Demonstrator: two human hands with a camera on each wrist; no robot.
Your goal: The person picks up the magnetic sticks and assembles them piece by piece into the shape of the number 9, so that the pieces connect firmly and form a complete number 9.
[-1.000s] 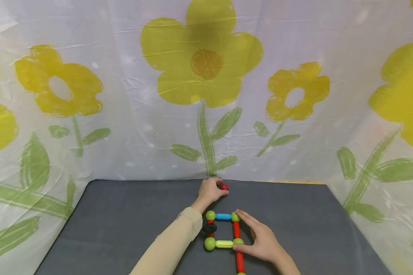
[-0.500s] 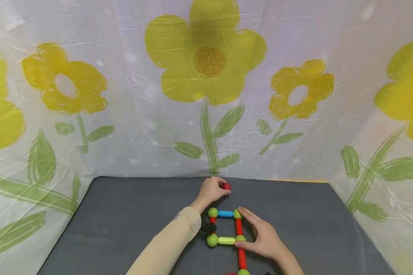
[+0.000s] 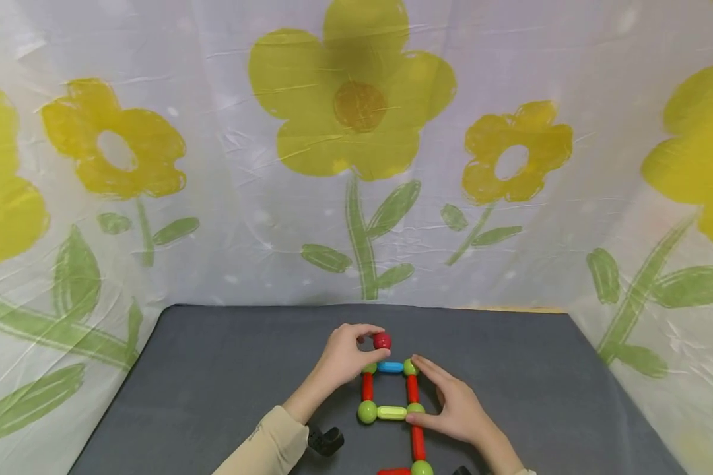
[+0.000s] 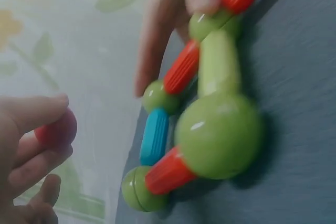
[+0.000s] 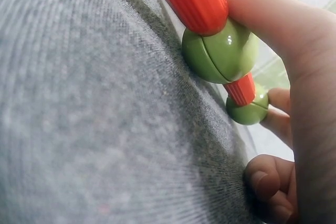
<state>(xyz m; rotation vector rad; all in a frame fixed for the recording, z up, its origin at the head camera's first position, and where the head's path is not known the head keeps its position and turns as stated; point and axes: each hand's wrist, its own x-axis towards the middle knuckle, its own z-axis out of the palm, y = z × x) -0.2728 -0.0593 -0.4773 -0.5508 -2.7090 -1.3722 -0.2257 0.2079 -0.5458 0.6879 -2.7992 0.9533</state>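
Observation:
My left hand (image 3: pixel 340 357) pinches a small red ball (image 3: pixel 383 340) between thumb and fingers, just above and behind the far left corner of a ball-and-rod frame (image 3: pixel 368 388). In the left wrist view the red ball (image 4: pixel 59 129) is apart from the frame. Green balls form the frame's corners, joined by red rods, a blue rod (image 3: pixel 391 367) and a yellow-green rod (image 3: pixel 391 413). My right hand (image 3: pixel 460 406) holds the frame's right side, thumb at the near green ball (image 5: pixel 226 59) and fingertips at the far one (image 5: pixel 248 107).
The frame continues toward me with a red rod (image 3: pixel 418 443), another green ball (image 3: pixel 422 468) and a red rod (image 3: pixel 395 472) cut off by the view. Dark grey cloth (image 3: pixel 226 369) covers the table. A flower-printed curtain (image 3: pixel 243 264) hangs behind its far edge.
My left hand has brought the red ball from near the table's far edge back toward the frame, slightly left. The right hand keeps its place on the frame.

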